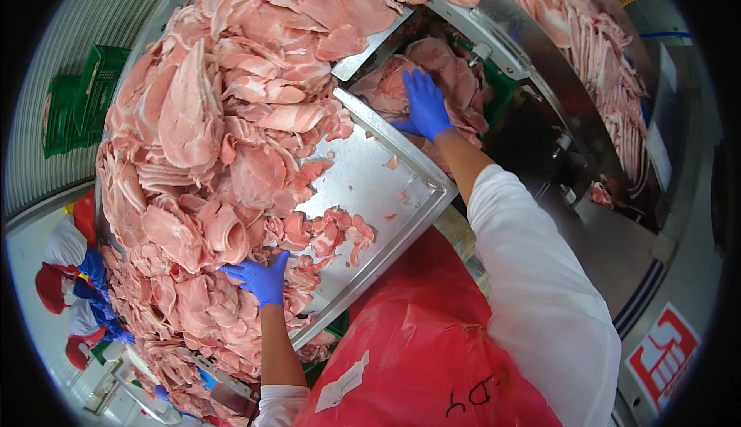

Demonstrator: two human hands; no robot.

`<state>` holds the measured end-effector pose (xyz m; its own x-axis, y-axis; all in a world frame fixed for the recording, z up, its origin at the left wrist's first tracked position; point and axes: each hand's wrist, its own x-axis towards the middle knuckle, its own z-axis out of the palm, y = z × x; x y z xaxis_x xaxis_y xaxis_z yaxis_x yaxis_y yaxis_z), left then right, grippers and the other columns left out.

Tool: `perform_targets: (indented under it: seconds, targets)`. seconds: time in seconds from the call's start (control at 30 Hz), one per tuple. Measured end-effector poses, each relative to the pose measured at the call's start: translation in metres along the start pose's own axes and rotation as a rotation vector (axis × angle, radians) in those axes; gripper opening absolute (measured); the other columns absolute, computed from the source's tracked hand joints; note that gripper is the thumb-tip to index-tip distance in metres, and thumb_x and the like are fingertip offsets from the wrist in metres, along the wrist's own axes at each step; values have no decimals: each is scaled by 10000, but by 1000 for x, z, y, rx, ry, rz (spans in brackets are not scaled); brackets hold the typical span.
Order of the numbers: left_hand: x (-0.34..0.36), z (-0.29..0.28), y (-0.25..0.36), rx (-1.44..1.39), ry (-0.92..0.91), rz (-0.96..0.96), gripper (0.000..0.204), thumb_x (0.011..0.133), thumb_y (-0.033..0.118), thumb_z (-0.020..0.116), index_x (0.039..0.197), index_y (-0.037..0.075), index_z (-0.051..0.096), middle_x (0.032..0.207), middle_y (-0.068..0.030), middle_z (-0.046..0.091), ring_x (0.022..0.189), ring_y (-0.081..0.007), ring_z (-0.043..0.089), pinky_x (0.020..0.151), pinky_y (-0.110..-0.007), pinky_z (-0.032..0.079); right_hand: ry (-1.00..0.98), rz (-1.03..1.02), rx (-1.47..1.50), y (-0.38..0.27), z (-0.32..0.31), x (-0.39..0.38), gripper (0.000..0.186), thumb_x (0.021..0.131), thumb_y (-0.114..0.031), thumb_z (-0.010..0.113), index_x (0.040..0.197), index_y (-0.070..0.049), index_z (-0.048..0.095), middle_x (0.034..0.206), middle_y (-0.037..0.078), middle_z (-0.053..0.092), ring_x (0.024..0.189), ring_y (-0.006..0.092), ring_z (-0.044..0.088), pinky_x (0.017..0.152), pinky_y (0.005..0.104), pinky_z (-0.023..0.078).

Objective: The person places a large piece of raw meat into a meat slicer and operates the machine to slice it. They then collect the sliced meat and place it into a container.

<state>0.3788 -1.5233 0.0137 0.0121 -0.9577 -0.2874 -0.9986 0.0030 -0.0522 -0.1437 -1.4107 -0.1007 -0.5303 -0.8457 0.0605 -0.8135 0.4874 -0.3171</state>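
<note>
Probably soft and slippery, those meat slices (258,172) are best scooped from underneath; the left hand (261,280) and right hand (427,107) touch them, fingers spread, apparently gripping nothing.

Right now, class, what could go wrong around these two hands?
1. The heap is loosely stacked, so slices might slide against the left hand.
2. Scraps lie loose on the steel table and could get pushed over its rim.
3. The right hand reaches past that rim, so its forearm might knock the metal.
</note>
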Motion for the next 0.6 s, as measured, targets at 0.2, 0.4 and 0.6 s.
perform_targets:
  seconds: [0.2, 0.4, 0.6]
  targets:
    - [6, 7, -14, -51, 77, 169, 1558, 635, 579, 937, 1573, -130, -85, 1613, -446, -84, 1537, -559, -36, 1252, -612, 43, -85, 152, 22, -20, 35, 29, 1262, 608, -547, 921, 1610, -155, 260, 1649, 207, 258, 1527, 488, 216, 1114, 725, 324]
    - [10, 18, -25, 2, 107, 186, 1564, 603, 560, 960, 1592, -79, -70, 1638, -383, -12, 1534, -545, 3, 1247, -619, 111, 28, 106, 147, -7, 47, 28, 928, 662, -353, 915, 1454, -179, 465, 1534, 181, 394, 1426, 479, 356, 1004, 574, 510]
    - [13, 17, -31, -82, 96, 232, 1553, 623, 608, 929, 1596, -95, -57, 1628, -422, -56, 1541, -545, -29, 1257, -597, 26, 73, 264, 300, 16, 56, 28, 747, 638, -307, 928, 1266, -146, 559, 1252, 169, 619, 1158, 431, 603, 903, 494, 545]
